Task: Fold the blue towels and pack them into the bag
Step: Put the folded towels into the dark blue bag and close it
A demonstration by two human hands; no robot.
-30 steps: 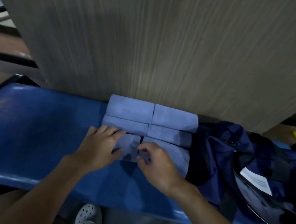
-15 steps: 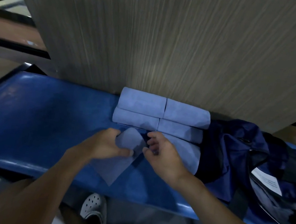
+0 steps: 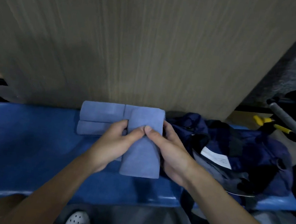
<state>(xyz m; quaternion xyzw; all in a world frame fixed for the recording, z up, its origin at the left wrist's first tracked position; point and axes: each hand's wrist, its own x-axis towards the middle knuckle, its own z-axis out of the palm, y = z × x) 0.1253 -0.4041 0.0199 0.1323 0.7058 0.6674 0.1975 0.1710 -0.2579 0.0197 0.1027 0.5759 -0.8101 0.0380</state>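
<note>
Both hands hold one folded light-blue towel [image 3: 141,157] lifted over the blue bench [image 3: 12,144]. My left hand [image 3: 117,143] grips its left edge with the thumb on top. My right hand [image 3: 170,152] grips its right edge, thumb pressed on the cloth beside the left thumb. Behind the hands, folded blue towels [image 3: 101,118] lie stacked against the wooden panel; the held towel hides those on the right. The dark navy bag [image 3: 248,158] lies open on the bench to the right, a white label showing inside.
A tall wood-grain panel [image 3: 144,43] stands right behind the bench. At the far right lie a grey bar handle [image 3: 285,119] and yellow-handled pliers [image 3: 271,124]. A white perforated shoe [image 3: 77,222] shows below the bench's front edge.
The towel that both hands were unfolding near the stack is now a long folded strip, lifted and held upright between both hands, shifted right in front of the stack.
</note>
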